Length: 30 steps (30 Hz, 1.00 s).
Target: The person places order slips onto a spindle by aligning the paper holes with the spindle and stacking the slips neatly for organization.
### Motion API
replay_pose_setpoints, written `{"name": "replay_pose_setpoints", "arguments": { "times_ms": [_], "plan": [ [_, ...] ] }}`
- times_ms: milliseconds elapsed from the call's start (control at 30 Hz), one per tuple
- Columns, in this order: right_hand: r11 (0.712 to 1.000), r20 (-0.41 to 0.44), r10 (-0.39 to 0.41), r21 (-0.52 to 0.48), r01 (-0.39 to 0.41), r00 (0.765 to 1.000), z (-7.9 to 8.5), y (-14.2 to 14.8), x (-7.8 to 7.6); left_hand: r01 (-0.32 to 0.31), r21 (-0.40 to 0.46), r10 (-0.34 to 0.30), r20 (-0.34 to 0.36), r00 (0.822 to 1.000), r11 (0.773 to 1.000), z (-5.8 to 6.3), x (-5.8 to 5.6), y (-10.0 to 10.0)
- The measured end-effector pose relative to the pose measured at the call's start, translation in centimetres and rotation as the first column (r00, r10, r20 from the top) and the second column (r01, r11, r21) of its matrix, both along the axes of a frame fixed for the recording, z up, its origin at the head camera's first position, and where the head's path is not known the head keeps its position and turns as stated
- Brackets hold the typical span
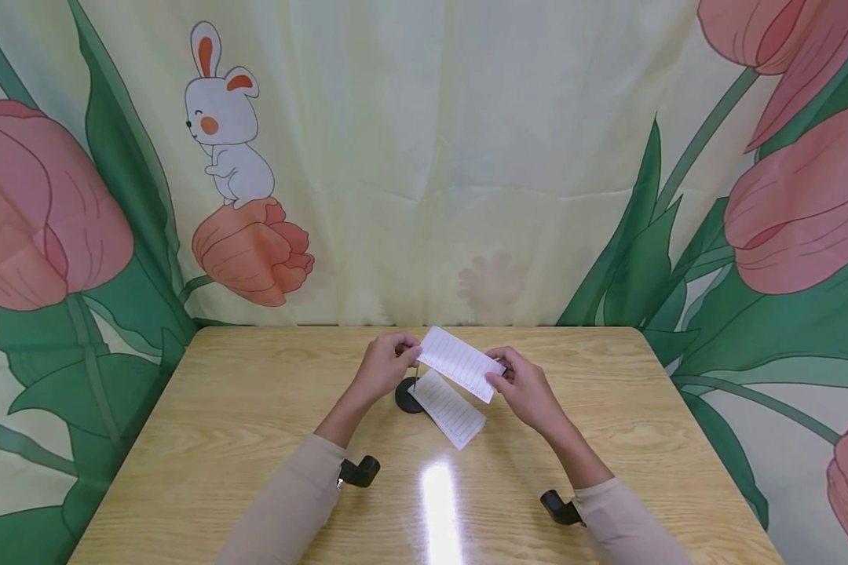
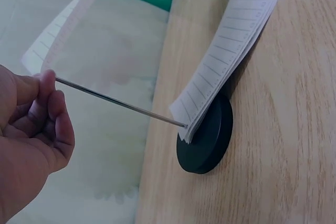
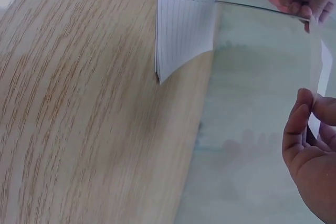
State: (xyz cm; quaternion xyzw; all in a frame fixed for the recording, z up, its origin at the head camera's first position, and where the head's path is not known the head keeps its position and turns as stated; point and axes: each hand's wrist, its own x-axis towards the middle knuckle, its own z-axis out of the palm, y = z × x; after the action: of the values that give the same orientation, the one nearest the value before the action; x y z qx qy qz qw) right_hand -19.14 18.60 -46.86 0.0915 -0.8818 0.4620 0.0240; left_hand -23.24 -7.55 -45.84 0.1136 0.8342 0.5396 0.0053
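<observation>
A lined paper sheet [image 1: 459, 362] is stretched between both hands above the table. My left hand [image 1: 385, 367] pinches its left corner, right at the top of a thin metal spike [image 2: 121, 103]; whether the tip has pierced the sheet is hidden by the fingers. At the opposite end, my right hand [image 1: 528, 392] holds the sheet between thumb and fingers. The spike rises from a round black base [image 2: 206, 148]. Several lined sheets [image 2: 223, 51] with small checkboxes are impaled low on it, fanning out over the base's edge toward the right in the head view.
The wood-grain table [image 1: 254, 392] ends at a curtain [image 1: 396, 157] printed with tulips and a rabbit. Black devices [image 1: 359, 472] project from beside both forearms. A bright light reflection lies on the tabletop near the front.
</observation>
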Motion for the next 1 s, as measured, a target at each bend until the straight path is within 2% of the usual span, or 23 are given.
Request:
{"name": "replay_pose_setpoints", "arguments": {
  "times_ms": [367,1000],
  "plan": [
    [1.000,0.007,-0.005,0.020,0.005,1.000,-0.32,-0.07,-0.03,-0.004,-0.008,0.004,-0.030,1.000,1.000,-0.01,0.15,0.17],
    [0.998,0.001,-0.003,0.058,0.003,1.000,-0.84,-0.02,0.06,0.017,0.012,-0.017,0.038,0.999,1.000,-0.65,0.23,-0.14]
  ]
}}
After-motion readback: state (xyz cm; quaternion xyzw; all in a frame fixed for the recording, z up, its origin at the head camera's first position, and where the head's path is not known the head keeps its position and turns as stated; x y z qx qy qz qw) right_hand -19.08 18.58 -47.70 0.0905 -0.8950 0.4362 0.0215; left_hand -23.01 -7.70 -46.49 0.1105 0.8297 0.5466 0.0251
